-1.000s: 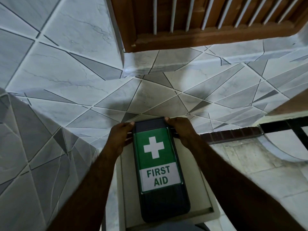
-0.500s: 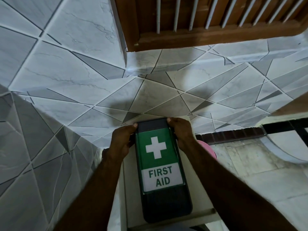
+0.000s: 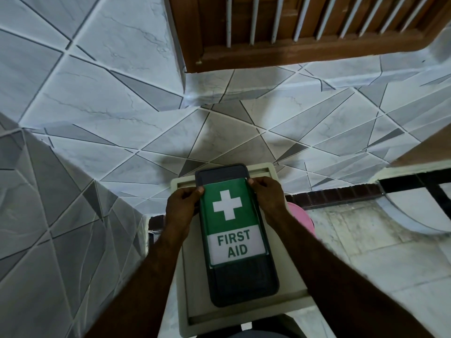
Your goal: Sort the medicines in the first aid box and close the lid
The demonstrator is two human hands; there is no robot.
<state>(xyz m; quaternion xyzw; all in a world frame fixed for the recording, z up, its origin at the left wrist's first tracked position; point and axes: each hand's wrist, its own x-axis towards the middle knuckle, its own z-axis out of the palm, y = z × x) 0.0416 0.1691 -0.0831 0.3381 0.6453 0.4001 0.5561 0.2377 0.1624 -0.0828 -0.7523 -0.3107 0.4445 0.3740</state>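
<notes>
A dark first aid box [image 3: 241, 281] with its lid down lies lengthwise on a cream stool [image 3: 192, 311]. Its lid carries a green label with a white cross and the words FIRST AID. My left hand [image 3: 181, 211] grips the box's left edge near the far end, thumb on the label's corner. My right hand [image 3: 267, 195] grips the right edge opposite, fingertips on the label's far right corner. No medicines are visible; the inside of the box is hidden.
Grey and white tiled walls [image 3: 109, 123] meet in a corner right behind the stool. A brown wooden window frame with white bars [image 3: 305, 28] hangs above. A pink object [image 3: 301, 218] sits on the floor to the right, beside a tiled floor [image 3: 366, 240].
Both hands have slid a little nearer along the box edges, uncovering its far end. The view has tilted down, showing more of the stool and the pink object.
</notes>
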